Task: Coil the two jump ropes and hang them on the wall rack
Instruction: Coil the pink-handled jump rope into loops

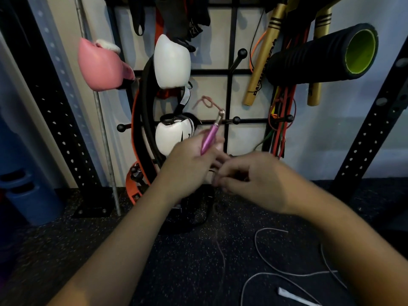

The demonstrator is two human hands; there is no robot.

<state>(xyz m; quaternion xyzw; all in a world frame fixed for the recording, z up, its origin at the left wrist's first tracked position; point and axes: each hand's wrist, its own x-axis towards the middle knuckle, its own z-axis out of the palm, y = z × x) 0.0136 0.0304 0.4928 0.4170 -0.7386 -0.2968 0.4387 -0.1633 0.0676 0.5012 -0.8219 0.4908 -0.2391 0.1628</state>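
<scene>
My left hand (192, 164) grips the pink handle of a jump rope (209, 136), held up in front of the black wall rack (229, 71). Its thin pinkish cord (206, 102) curls in a loop above the handle's metal tip, and a blurred length of cord (220, 250) hangs toward the floor. My right hand (251, 180) is beside the left, fingers curled, apparently pinching the cord; blur hides the contact. The second jump rope, a white cord (271, 268) with a white handle (293, 294), lies loose on the floor at lower right.
The rack carries a pink boxing glove (99, 65), white gloves (172, 62), bands, gold sticks (262, 56) and a black foam roller (320, 56). Free ball-tipped pegs (236, 120) stick out near my hands. Perforated steel uprights (55, 107) flank the rack. A blue container (28, 195) stands at left.
</scene>
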